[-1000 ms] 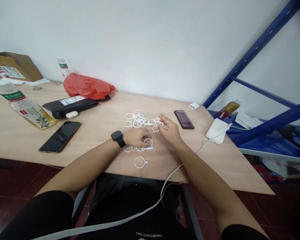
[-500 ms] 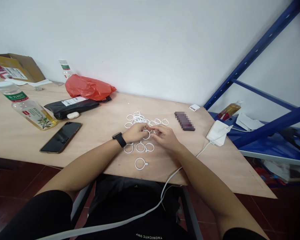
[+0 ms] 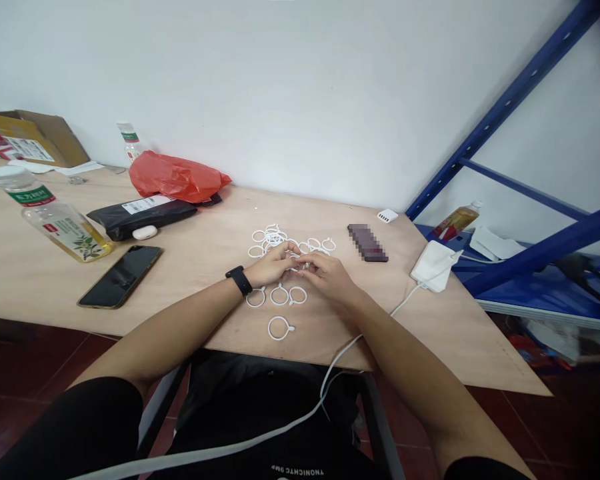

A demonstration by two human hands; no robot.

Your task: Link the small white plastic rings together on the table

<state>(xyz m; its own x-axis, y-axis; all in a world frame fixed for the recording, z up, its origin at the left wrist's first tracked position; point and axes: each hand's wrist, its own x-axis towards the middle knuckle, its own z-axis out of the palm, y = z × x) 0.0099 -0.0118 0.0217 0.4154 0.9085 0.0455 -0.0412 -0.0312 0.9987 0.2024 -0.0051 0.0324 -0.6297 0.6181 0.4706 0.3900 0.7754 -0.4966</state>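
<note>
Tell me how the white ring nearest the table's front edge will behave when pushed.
The ring looks thin, so it is probably light for its size. Lying flat, it will likely slide rather than roll or tip. Its even, round outline suggests it is fairly stiff, not floppy.

A pale wooden counter (image 3: 455, 340) stands along a white wall (image 3: 300, 100) beside a blue metal rack (image 3: 490, 120) in an apparent workroom, with an open brown cardboard box (image 3: 63, 140) and a white-labelled black plastic parcel (image 3: 150, 219) above dark-red floor tiles (image 3: 30, 363).
</note>
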